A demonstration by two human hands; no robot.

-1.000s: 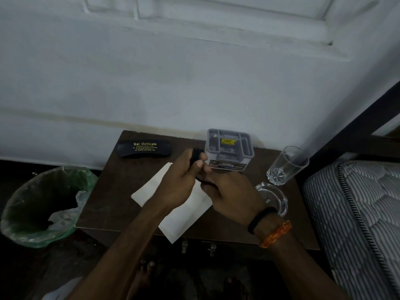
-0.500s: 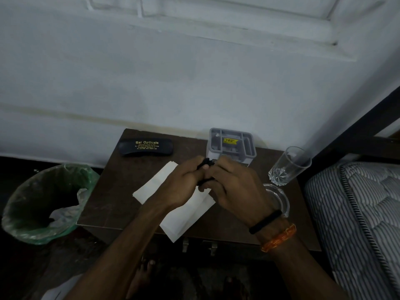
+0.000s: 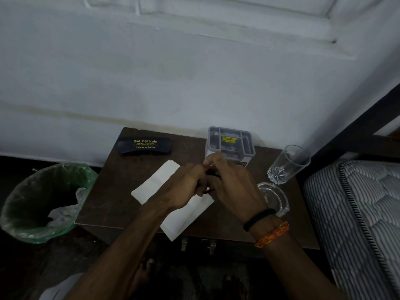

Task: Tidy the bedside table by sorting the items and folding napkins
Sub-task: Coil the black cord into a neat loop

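Observation:
My left hand (image 3: 186, 185) and my right hand (image 3: 232, 185) meet above the middle of the brown bedside table (image 3: 112, 191). Between them they hold a small black object (image 3: 211, 173), mostly hidden by the fingers; what it is cannot be told. The left fingers curl round it and the right hand pinches it from the other side. Under the hands a white napkin (image 3: 155, 182) lies flat and unfolded, running diagonally to the table's front edge. A grey compartment organiser (image 3: 230, 141) stands just behind the hands.
A black spectacle case (image 3: 144, 145) lies at the back left. On the right stand a tilted-looking drinking glass (image 3: 285, 165) and a glass ashtray (image 3: 275, 198). A green-lined bin (image 3: 39, 202) sits on the floor to the left, and a striped mattress (image 3: 357, 213) to the right.
My right hand has closed in over the left, and both have shifted slightly right. The black object, plainly seen in the left hand before, is now mostly covered.

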